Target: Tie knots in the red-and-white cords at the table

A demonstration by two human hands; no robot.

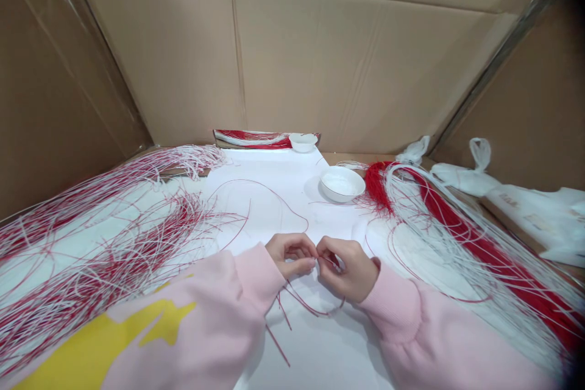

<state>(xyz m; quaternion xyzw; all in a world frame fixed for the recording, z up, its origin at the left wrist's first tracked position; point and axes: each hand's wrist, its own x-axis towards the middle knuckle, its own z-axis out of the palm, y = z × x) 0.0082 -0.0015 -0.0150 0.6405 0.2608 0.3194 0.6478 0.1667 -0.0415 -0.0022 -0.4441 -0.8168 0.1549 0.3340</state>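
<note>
Pinching what looks like a red cord [312, 306], left hand [290, 256] and right hand [347, 268] touch.

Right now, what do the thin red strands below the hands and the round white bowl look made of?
The thin red strands look like plastic-coated cord or fine wire, though I can't tell which: they hold springy curves with a slight sheen. The round white bowl looks like glazed ceramic, with a smooth, glossy rim.

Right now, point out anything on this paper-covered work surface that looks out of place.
One thin red cord lies looped alone across the white paper sheet, apart from the left red-and-white cord bundle, so it looks stray.
</note>
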